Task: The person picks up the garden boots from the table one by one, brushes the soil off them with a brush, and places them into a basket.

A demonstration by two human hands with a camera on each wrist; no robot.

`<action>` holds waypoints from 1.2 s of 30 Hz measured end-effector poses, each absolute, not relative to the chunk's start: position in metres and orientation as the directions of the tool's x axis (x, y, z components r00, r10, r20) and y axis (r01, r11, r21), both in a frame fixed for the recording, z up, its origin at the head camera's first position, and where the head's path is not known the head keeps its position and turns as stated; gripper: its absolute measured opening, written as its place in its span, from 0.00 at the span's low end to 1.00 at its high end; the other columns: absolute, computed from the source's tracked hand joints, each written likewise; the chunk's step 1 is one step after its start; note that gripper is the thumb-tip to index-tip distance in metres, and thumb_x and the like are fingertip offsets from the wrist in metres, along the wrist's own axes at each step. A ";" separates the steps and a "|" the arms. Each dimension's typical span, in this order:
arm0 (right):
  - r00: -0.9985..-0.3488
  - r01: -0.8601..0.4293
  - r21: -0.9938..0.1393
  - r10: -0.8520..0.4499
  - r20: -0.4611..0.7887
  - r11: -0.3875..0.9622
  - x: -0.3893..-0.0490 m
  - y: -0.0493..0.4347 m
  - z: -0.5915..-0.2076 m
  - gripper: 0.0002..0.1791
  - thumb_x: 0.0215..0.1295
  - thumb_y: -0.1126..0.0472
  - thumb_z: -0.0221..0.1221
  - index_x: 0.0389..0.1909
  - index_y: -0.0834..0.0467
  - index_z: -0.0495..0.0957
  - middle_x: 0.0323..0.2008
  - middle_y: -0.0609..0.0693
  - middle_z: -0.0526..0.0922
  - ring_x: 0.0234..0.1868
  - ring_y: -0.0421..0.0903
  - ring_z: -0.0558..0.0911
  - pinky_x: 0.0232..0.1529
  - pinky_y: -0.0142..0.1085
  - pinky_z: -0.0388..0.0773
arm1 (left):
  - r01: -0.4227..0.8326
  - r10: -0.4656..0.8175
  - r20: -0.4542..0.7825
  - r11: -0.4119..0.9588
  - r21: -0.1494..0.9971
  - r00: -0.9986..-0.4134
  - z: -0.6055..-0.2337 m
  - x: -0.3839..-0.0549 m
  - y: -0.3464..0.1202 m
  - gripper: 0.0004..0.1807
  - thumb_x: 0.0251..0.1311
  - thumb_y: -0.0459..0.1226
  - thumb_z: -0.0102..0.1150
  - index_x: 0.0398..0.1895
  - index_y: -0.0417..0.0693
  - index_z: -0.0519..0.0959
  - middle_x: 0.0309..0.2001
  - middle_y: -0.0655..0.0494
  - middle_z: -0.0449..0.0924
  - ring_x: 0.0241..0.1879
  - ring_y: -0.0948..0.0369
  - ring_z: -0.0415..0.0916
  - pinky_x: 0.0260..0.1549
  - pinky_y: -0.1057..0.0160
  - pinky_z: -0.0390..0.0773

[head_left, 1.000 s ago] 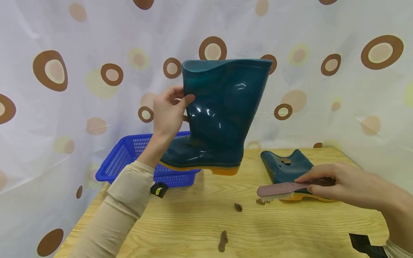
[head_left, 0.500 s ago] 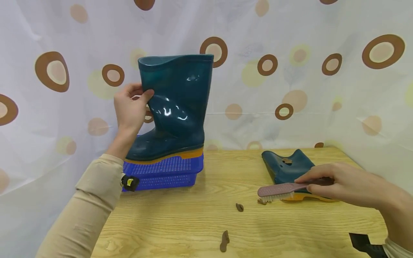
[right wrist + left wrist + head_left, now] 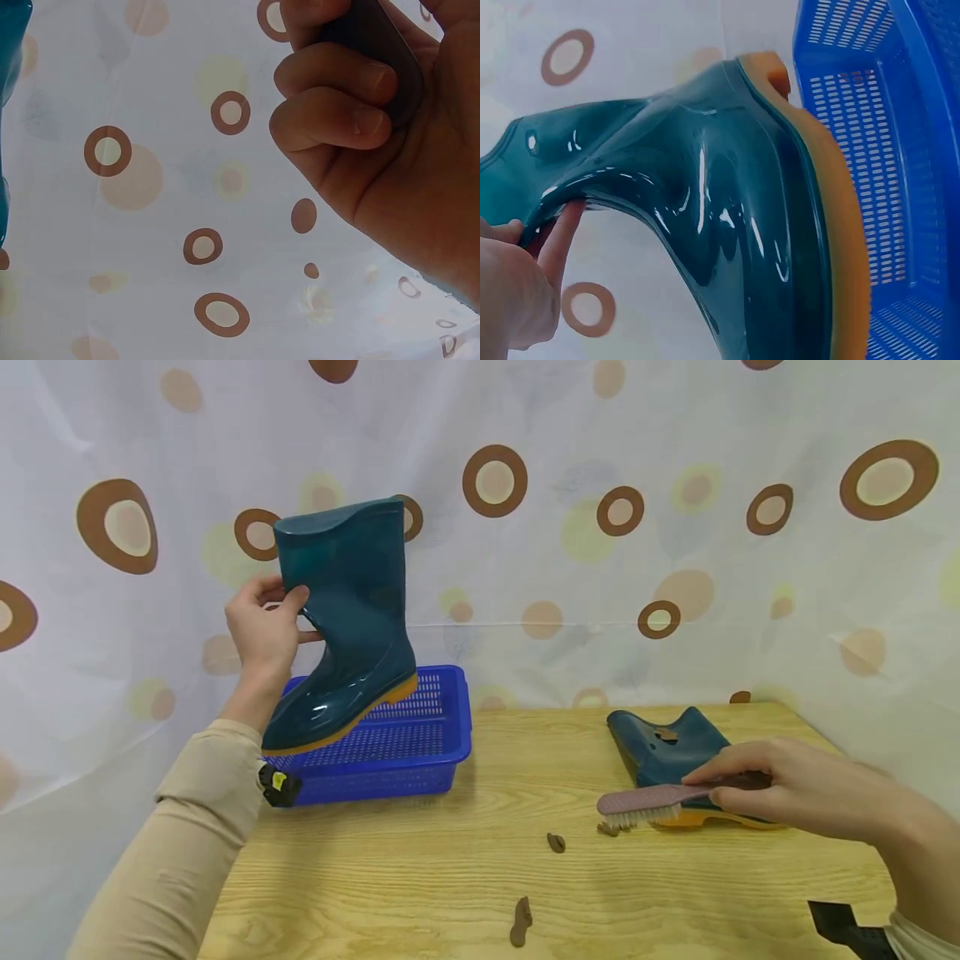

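Our left hand [image 3: 261, 625] pinched a teal boot [image 3: 352, 597], having carried it from mid-frame to centre left and tipped its toe down over the blue basket [image 3: 408, 779], well apart from the brush [image 3: 643, 798] our right hand [image 3: 817, 787] gripped.

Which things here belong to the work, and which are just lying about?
Likely in the job: raised rain boot in left hand; pink brush in right hand; blue basket; second rain boot.
Apparently just lying about: brown scraps on the table.

The head view is evenly bright, while white glare streaks the raised boot [image 3: 356, 610]
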State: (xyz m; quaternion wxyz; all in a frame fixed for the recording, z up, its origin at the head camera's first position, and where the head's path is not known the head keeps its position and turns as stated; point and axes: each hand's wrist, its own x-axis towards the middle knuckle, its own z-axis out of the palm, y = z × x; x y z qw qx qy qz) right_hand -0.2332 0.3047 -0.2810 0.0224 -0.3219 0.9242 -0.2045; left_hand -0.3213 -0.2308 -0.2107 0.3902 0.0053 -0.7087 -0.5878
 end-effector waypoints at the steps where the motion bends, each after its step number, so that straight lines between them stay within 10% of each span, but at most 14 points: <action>1: -0.792 -0.587 -0.387 -0.603 0.092 0.712 -0.234 0.305 -0.281 0.14 0.73 0.57 0.57 0.55 0.46 0.82 0.45 0.39 0.83 0.31 0.30 0.73 0.25 0.28 0.68 | 0.449 -0.475 0.527 0.277 0.849 -0.705 -0.213 -0.322 -0.233 0.17 0.67 0.40 0.60 0.56 0.45 0.77 0.40 0.60 0.74 0.40 0.63 0.79 0.21 0.69 0.83; 36: -0.786 -0.606 -0.349 -0.606 0.124 0.715 -0.235 0.302 -0.283 0.13 0.71 0.56 0.59 0.53 0.44 0.83 0.45 0.38 0.83 0.33 0.29 0.73 0.27 0.27 0.69 | 0.376 -0.619 0.099 -0.334 0.865 -0.779 -0.241 -0.339 -0.259 0.22 0.65 0.38 0.61 0.61 0.47 0.70 0.47 0.57 0.70 0.54 0.57 0.78 0.39 0.55 0.83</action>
